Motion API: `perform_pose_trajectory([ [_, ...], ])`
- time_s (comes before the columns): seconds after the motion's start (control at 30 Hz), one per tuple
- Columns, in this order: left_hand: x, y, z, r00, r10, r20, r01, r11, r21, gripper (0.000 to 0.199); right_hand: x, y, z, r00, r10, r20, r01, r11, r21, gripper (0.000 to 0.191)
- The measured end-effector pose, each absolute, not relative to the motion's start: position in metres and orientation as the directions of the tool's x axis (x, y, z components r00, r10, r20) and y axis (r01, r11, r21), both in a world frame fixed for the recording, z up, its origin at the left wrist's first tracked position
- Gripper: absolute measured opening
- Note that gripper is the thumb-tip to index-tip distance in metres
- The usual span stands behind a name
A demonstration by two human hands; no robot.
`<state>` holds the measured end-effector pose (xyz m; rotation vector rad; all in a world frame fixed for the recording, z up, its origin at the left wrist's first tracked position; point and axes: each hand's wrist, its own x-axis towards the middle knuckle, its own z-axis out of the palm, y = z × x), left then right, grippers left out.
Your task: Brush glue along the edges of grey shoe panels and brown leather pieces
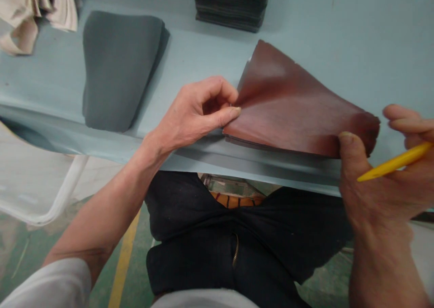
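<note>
Brown piece between my two hands at the table's near edge

The brown piece (288, 104) lies in front of me, a little right of centre, along the near edge of the pale blue table (196, 45). It is smooth and glossy, with a ragged far edge, and darker layers show beneath its near side.

My left hand (193, 109) is at its left end, in a narrow pinch: my thumb rests on the margin and my curled index finger meets the edge just beyond it. My right hand (386, 190) is at the other end, thumb tip on the near right corner, the fingers held apart from it. In that same hand I hold a pointed yellow tool (395, 162), lying across the palm with its tip toward the piece; its other end is hidden from me.

To the left, well apart from my left hand, sits a stack of grey pieces (122, 68). A tall dark stack (233, 2) stands beyond the brown piece, and beige cloth (61, 5) lies bunched at the far left.
</note>
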<state>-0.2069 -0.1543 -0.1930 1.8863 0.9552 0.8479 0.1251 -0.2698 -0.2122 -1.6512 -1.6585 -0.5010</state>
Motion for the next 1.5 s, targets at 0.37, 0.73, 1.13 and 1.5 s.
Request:
perform_pose_trajectory([
  [0.37, -0.212, -0.152, -0.189, 0.533, 0.797, 0.285, 0.332, -0.507, 0.795, 0.014, 0.088, -0.268, -0.206, -0.004, 0.633, 0.774, 0.97, 0.189, -0.15, 0.048],
  [0.73, -0.211, -0.153, -0.19, 0.55, 0.786, 0.283, 0.342, -0.521, 0.782, 0.014, 0.054, -0.266, -0.203, -0.035, 0.664, 0.747, 0.914, 0.323, -0.244, 0.041],
  [1.13, -0.211, -0.155, -0.191, 0.537, 0.808, 0.242, 0.363, -0.48, 0.799, 0.016, -0.012, -0.261, -0.195, 0.041, 0.736, 0.676, 0.865, 0.313, -0.392, 0.046],
  [1.5, -0.211, -0.158, -0.189, 0.551, 0.793, 0.26, 0.299, -0.478, 0.826, 0.01, -0.023, -0.254, -0.191, 0.079, 0.788, 0.61, 0.923, 0.174, -0.343, 0.052],
])
